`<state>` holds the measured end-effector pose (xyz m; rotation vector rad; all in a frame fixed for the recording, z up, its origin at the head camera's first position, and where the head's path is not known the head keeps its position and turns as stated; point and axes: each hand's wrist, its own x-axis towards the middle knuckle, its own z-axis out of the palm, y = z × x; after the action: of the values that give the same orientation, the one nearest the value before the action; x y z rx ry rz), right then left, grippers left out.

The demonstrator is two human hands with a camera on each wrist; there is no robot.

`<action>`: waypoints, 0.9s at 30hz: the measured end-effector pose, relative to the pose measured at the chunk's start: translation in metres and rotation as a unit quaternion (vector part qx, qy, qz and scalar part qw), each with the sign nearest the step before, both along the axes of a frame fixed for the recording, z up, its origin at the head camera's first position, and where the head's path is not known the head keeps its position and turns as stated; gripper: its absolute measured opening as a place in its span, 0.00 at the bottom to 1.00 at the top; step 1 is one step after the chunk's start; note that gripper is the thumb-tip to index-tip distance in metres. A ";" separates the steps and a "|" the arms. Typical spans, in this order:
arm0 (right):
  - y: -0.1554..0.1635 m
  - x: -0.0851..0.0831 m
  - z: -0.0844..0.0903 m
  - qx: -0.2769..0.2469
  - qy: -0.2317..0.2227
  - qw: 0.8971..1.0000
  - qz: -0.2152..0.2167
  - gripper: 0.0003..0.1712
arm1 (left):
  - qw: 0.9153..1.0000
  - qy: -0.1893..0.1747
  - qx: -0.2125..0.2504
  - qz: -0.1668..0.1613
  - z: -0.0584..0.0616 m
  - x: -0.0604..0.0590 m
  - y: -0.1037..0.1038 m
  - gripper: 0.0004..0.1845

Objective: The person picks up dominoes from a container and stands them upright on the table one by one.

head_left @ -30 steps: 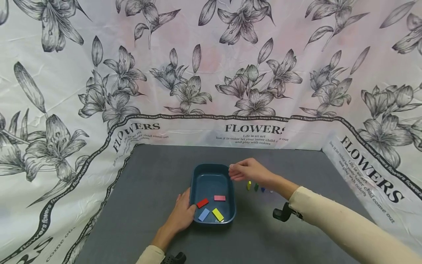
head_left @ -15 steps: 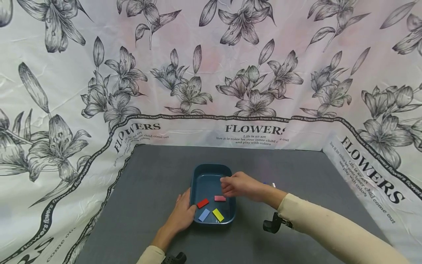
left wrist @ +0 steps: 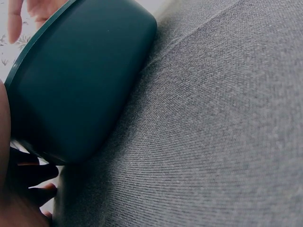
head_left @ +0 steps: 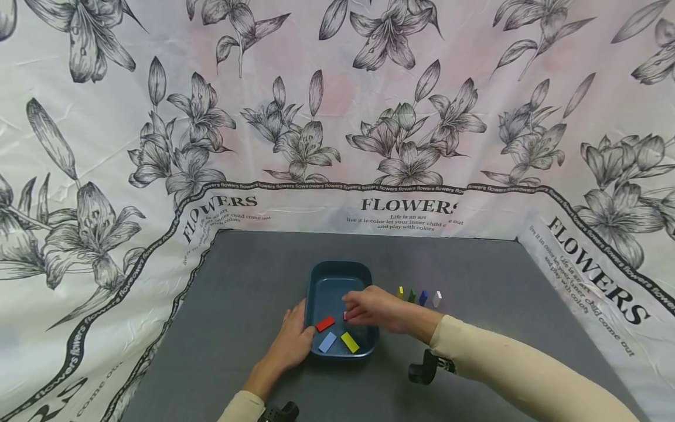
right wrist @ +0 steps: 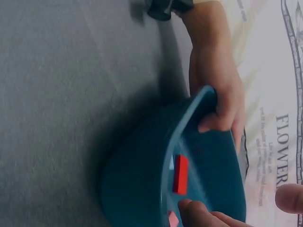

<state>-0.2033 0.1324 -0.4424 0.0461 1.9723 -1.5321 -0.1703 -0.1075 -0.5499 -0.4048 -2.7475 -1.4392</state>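
A dark teal plastic bin (head_left: 337, 280) sits on the grey table. My left hand (head_left: 291, 340) grips its left wall, with the thumb hooked over the rim in the right wrist view. My right hand (head_left: 371, 308) is inside the bin's outline, over a pink block (right wrist: 173, 219) that it mostly hides in the head view. The right wrist view has its fingers (right wrist: 196, 215) close beside that block, with the thumb standing apart and nothing held visibly between them. A red block (head_left: 325, 323), a light blue block (head_left: 327, 342) and a yellow block (head_left: 350, 343) lie on the bin's floor.
To the right of the bin stands a row of small upright blocks: yellow (head_left: 401, 292), green (head_left: 412, 296), blue (head_left: 423, 298) and white (head_left: 437, 299). A flower-printed cloth (head_left: 295, 211) hangs along the back and sides of the grey tabletop (head_left: 221, 328).
My right hand has moved left and nearer from the bin's right rim to over the pink block, now mostly covering it. The left hand has stayed on the bin.
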 end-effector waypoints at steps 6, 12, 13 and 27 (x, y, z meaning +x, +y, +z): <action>-0.010 0.002 -0.009 -0.010 -0.019 1.000 -0.014 0.35 | 1.000 0.003 -0.001 -0.001 0.000 -0.001 0.000 0.38; -0.018 0.003 -0.016 -0.010 -0.027 0.999 -0.019 0.35 | 1.000 0.002 0.001 -0.001 -0.001 -0.002 0.000 0.37; -0.019 0.003 -0.017 -0.010 -0.028 0.999 -0.019 0.35 | 1.000 0.000 0.002 -0.001 -0.001 -0.002 0.000 0.37; -0.032 0.000 -0.024 -0.027 -0.032 0.999 -0.023 0.34 | 1.000 0.002 0.000 -0.003 -0.001 -0.001 0.000 0.38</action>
<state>-0.2030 0.1008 -0.4667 0.1163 1.8904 -1.5928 -0.1717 -0.1076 -0.5505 -0.4168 -2.7458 -1.4377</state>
